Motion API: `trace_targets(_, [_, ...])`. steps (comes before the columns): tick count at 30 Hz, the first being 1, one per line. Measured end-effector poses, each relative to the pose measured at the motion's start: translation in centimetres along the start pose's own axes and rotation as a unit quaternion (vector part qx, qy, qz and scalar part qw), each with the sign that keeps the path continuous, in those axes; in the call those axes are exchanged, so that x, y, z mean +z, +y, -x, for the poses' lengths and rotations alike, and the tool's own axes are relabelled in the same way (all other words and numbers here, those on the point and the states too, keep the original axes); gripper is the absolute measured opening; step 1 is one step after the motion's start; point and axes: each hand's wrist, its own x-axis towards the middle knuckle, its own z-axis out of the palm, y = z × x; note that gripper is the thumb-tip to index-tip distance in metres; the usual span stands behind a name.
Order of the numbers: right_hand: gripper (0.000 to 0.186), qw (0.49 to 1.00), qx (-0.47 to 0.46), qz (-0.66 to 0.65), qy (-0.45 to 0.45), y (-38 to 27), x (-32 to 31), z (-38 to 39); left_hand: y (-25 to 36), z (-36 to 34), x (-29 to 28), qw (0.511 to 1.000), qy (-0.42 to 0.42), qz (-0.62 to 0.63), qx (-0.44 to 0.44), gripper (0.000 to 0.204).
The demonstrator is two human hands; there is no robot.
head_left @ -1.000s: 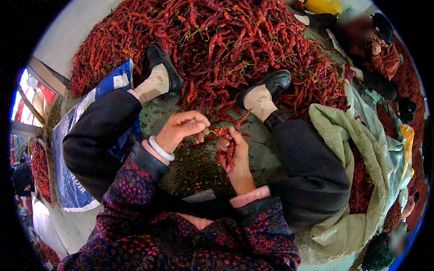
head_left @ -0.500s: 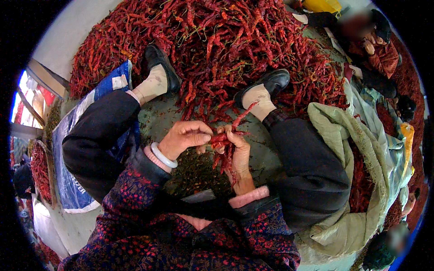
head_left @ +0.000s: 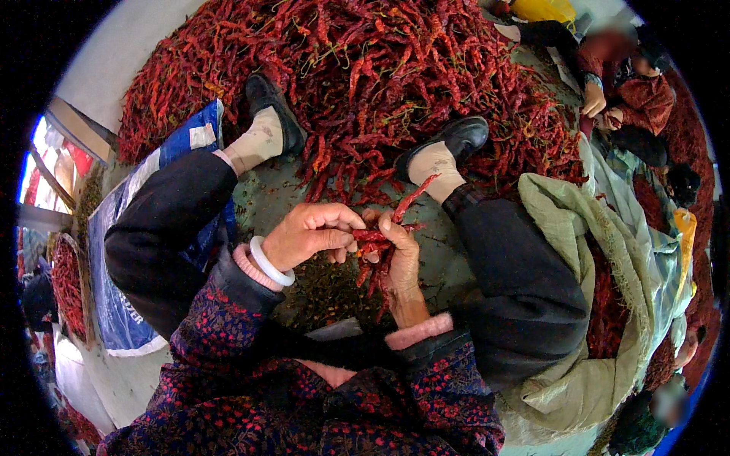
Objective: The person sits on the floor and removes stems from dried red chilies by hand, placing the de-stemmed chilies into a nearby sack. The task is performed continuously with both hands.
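A small bunch of dried red chillies [head_left: 376, 247] is held between my hands, above the floor between my legs. My right hand [head_left: 401, 258] grips the bunch, and one long chilli sticks up past its thumb. From the left, my left hand [head_left: 312, 234] closes thumb and fingers on the near end of a chilli in that bunch; a white bangle rings the wrist. The fingertips partly hide what they pinch. Just beyond my shoes lies a big heap of dried red chillies [head_left: 365, 83].
A green woven sack [head_left: 555, 251] with chillies inside lies by my right leg. On the left, a blue and white sack [head_left: 122, 296] is under my leg. Stem scraps [head_left: 334, 296] litter the floor below my hands. Another person [head_left: 639, 99] sits at the upper right.
My left fingers have moved slightly right, onto the chillies in my right hand. At the upper right, the other person's hands have moved lower and apart.
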Motion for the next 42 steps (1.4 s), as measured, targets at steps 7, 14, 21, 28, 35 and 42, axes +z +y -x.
trace_targets(7, [0.012,0.993,-0.043,-0.105,-0.02,0.8,-0.4,-0.6,0.1,0.4,0.7,0.977,0.013,-0.186,0.106,0.02])
trace_targets(14, [0.016,0.992,-0.036,-0.114,-0.038,0.5,-0.6,-0.6,-0.4,0.5,1.1,0.989,0.063,-0.106,0.076,0.016])
trace_targets(21, [0.016,0.977,-0.012,-0.205,-0.054,1.2,-1.6,-1.3,-0.8,0.1,1.1,0.939,0.095,-0.302,0.136,0.015])
trace_targets(28, [0.014,0.985,0.008,-0.171,0.024,0.9,-1.2,-1.0,-1.6,-0.9,0.5,0.938,0.113,-0.306,0.118,0.012])
trace_targets(35, [0.013,0.993,0.019,-0.118,-0.006,1.1,-2.6,-1.9,-2.1,-1.2,0.2,0.984,0.103,-0.143,0.04,0.013])
trace_targets(42, [0.01,0.999,-0.009,0.042,-0.023,-1.0,-1.1,-1.5,-1.7,-1.7,-1.3,0.982,0.086,-0.165,0.019,0.013])
